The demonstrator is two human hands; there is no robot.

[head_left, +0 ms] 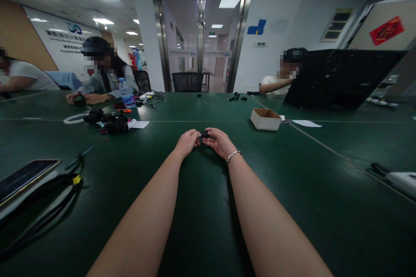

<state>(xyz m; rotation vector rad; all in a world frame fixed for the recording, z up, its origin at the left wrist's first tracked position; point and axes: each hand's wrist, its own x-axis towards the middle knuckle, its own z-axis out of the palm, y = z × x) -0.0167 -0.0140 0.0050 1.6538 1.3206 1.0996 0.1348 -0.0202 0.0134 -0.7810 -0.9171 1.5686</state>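
Observation:
Just above the green table (pixel 204 190), my two hands meet around a small black piece (pixel 205 134) with a shiny metal end at its left. My left hand (pixel 187 142) pinches the metal end between thumb and fingers. From the other side, my right hand (pixel 221 142) grips the black part, its fingers bent around it. A silver bracelet (pixel 233 155) circles my right wrist. The piece is too small and partly covered by fingers, so its exact kind is unclear.
An open cardboard box (pixel 265 120) stands right of my hands. Black parts (pixel 113 122), a white sheet (pixel 141 124) and a water bottle (pixel 126 94) are to the left. A phone (pixel 27 177) and black cables (pixel 61 194) lie near left. Several people sit around; a large black panel (pixel 338 78) stands at right.

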